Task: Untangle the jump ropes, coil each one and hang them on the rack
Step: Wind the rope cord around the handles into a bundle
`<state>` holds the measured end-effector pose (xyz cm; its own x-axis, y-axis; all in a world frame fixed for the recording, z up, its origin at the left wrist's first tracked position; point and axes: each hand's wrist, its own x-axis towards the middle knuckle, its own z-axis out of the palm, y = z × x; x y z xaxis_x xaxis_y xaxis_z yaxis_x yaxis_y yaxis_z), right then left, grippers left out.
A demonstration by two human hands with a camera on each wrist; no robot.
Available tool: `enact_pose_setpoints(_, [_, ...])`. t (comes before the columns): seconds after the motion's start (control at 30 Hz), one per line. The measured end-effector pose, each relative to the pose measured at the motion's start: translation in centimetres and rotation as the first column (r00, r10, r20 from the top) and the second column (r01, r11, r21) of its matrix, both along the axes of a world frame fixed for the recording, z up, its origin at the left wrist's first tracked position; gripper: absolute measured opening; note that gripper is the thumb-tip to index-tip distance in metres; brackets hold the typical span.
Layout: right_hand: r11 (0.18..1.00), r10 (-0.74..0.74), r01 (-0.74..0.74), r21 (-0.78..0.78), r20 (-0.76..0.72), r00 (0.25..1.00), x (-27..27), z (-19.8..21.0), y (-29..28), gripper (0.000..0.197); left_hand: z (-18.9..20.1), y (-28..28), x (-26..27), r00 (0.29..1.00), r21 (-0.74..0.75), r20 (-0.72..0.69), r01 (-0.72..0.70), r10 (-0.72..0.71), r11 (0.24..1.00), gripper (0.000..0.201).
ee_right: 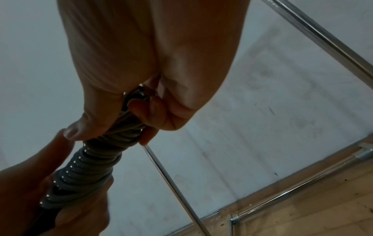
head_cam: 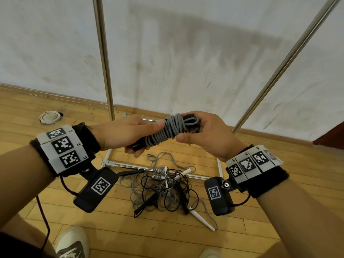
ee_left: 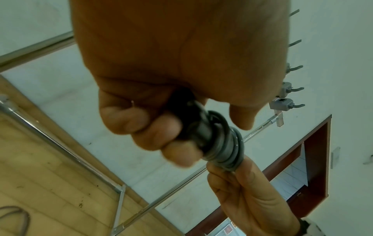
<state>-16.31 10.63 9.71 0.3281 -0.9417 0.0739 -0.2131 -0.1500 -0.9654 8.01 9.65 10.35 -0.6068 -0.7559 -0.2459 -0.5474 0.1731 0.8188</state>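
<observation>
**Q:** Now, state the condition of each hand.

**A:** Left hand (head_cam: 121,134): fingers curled round the lower, black-handled end of the coiled grey jump rope (head_cam: 168,132), thumb laid along the top of the windings. Right hand (head_cam: 206,134): fingers and thumb closed round the upper end of the same bundle, where a short grey loop protrudes. The right wrist view confirms this: the thumb presses on the windings and the fingers (ee_right: 150,111) wrap beneath them. The left wrist view shows the left-hand fingers (ee_left: 141,127) clenched on the dark handle, with grey turns stacked just beyond them.

**Q:** Position of the bundle?

**A:** Held between both hands, tilted, its right end higher. It is off the floor, in front of the rack (head_cam: 103,58) and above the rack's base bar.

**Q:** Remaining ropes?

**A:** A tangled pile of ropes (head_cam: 163,187) lies on the wooden floor (head_cam: 242,229), directly below the bundle and against the rack's base bar. It contains thin black cord, grey cord, black handles and white handles. One white handle (head_cam: 202,220) extends from the pile toward the near right.

**Q:** Rack details?

**A:** Two metal uprights rise on either side of the bundle, in front of a scuffed white wall (head_cam: 186,53). The left wrist view shows a row of grey hooks (ee_left: 286,103) mounted on the rack's bar.

**Q:** Other items?

**A:** A round white fitting (head_cam: 49,117) sits in the floor left of the rack. Two shoes (head_cam: 72,243) are visible near the pile.
</observation>
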Motion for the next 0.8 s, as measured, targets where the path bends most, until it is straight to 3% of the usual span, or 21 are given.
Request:
enact_pose_setpoints(0.1, [0.997,-0.06,0.058,-0.058,-0.043,0.997,0.5,0.0,-0.1,0.052,-0.2,-0.2,-0.2,0.993,-0.174,0.066,-0.086,0.099,0.981,0.06])
enact_pose_setpoints(0.13, [0.995,-0.072,0.069,-0.067,-0.053,0.996,0.8,-0.1,-0.1,0.053,-0.3,-0.3,-0.4,0.993,-0.18,0.005,-0.117,0.12,0.977,0.048])
enact_pose_setpoints(0.2, [0.994,-0.08,0.074,-0.085,-0.065,0.995,1.4,-0.3,0.0,0.05,-0.1,-0.1,-0.9,0.975,-0.043,-0.175,-0.147,0.138,0.988,0.037])
enact_pose_setpoints(0.3, [0.991,-0.084,0.076,-0.111,-0.072,0.994,2.0,-0.2,0.3,0.048,-0.1,0.4,-1.2,0.935,0.114,-0.329,-0.105,0.137,0.988,0.048])
enact_pose_setpoints(0.43, [0.986,-0.086,0.07,-0.149,-0.106,0.991,2.6,0.2,0.9,0.041,0.0,1.0,-1.3,0.951,0.027,-0.304,-0.045,0.051,0.999,0.046])
enact_pose_setpoints(0.6, [0.981,-0.154,0.12,-0.154,-0.236,0.959,2.9,0.7,0.8,0.06,-0.2,0.9,-1.7,0.953,-0.023,-0.289,-0.101,0.09,0.995,0.037])
enact_pose_setpoints(0.8, [0.997,-0.077,0.077,-0.005,-0.054,0.996,2.0,0.9,1.0,0.054,-0.2,0.5,-1.4,0.947,-0.007,-0.295,-0.135,0.127,0.991,0.059])
